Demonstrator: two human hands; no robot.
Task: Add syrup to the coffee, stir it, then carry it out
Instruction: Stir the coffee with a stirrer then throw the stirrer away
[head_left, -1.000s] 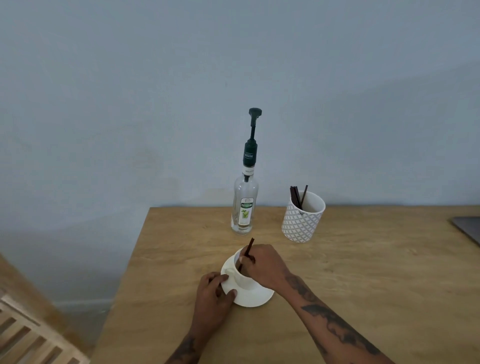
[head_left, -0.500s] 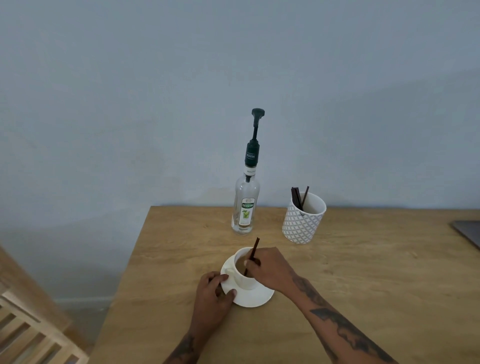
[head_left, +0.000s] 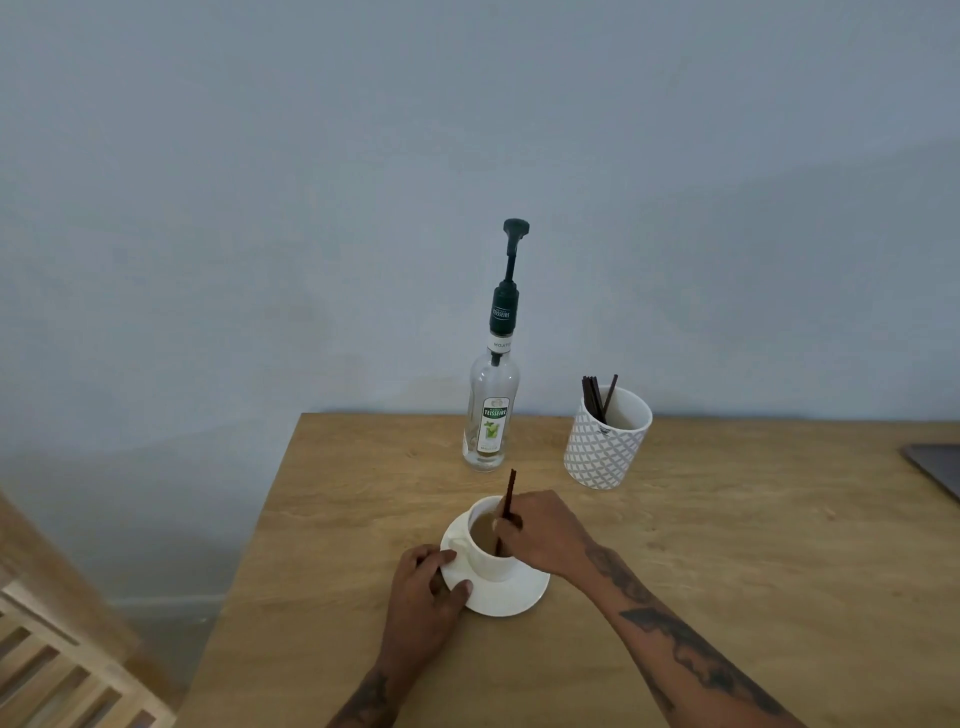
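Head camera looks down on a wooden tabletop (head_left: 727, 545) set against a pale blue wall (head_left: 311, 208), and we've got our coffee setup right in front of us. Our right hand (head_left: 540, 530) hangs over the white cup (head_left: 488, 556), fingers pinching a dark stir stick (head_left: 508, 499) that leans a bit to the right, its lower end down in the light brown coffee (head_left: 483, 530). Our left hand (head_left: 426, 592) rests on the tabletop at the left edge of the white saucer (head_left: 509, 595), fingers curled against the rim and the thumb lying on top of it. The cup sits on the saucer with its handle pointing toward our left hand.

Behind the cup, near the wall, the syrup bottle (head_left: 491, 415) stands upright: clear glass, green label, tall dark pump on top. It looks nearly empty, but we can't really tell the level. To its right there's a white patterned holder (head_left: 605, 447) with a few more dark sticks (head_left: 597, 392) poking out. A grey flat thing (head_left: 935, 465) peeks in at the far right edge, and a slatted wooden piece (head_left: 57, 654) shows at the bottom left.
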